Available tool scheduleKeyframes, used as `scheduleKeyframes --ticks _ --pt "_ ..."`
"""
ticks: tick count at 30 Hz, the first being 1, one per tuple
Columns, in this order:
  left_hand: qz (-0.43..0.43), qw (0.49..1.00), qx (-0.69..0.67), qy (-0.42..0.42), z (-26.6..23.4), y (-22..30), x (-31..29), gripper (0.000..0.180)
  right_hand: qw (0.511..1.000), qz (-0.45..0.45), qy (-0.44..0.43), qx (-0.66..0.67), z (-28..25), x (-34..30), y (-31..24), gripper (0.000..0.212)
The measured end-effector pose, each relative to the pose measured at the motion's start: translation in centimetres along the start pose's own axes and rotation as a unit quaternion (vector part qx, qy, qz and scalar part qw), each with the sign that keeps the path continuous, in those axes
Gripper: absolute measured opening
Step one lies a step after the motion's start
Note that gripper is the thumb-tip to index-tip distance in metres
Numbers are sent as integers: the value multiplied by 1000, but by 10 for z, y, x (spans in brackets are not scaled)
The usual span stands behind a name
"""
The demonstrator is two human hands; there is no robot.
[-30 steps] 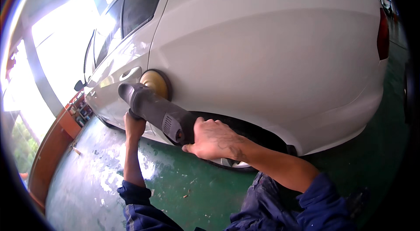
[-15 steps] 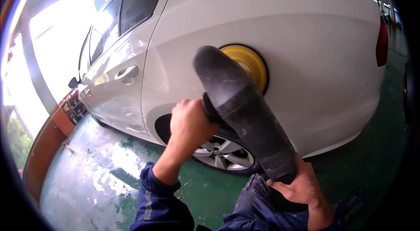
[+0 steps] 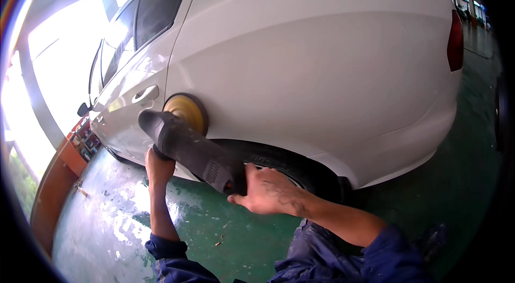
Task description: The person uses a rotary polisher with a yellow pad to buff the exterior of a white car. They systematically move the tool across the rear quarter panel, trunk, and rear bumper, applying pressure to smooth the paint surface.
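Note:
A dark grey car polisher (image 3: 188,146) with a round yellow pad (image 3: 188,111) is held in both my hands. Its pad lies against the side of a white car (image 3: 300,74), just behind the rear door's edge and above the front of the rear wheel arch. My left hand (image 3: 159,166) is wrapped round the side handle near the polisher's head; that handle is mostly hidden. Toward the rear end of the body, my right hand (image 3: 265,191) grips it, partly covering the rear wheel (image 3: 300,168) behind.
The rear door handle (image 3: 145,94) is close to the pad's left. A red tail light (image 3: 455,42) marks the car's rear at the right. Below lies a green, shiny floor (image 3: 214,229) with small debris. An orange-brown low wall (image 3: 53,192) stands at the far left.
Both hands have carried the polisher left and its pad lower along the car's side, from above the wheel to near the door edge. The polisher's body now lies more level.

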State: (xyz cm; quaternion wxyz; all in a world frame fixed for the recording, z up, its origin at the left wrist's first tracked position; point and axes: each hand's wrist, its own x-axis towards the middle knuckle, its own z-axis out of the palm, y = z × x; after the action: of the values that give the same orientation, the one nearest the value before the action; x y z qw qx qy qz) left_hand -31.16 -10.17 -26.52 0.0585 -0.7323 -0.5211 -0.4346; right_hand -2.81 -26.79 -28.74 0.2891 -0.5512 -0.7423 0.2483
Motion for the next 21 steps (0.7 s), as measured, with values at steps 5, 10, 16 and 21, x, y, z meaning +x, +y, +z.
scheduleKeyframes --ticks 5,10,16,21 --pt "38 998 -42 5 10 6 -12 21 1000 11 16 -15 4 -12 12 83" --pt "104 993 -20 -45 7 136 -23 33 993 -19 110 37 -15 -97 56 71" --pt "216 966 5 -141 36 242 -43 30 952 16 239 191 -31 -201 105 57" --pt "203 970 13 -134 32 219 -54 32 958 0 234 165 -27 -184 91 56"
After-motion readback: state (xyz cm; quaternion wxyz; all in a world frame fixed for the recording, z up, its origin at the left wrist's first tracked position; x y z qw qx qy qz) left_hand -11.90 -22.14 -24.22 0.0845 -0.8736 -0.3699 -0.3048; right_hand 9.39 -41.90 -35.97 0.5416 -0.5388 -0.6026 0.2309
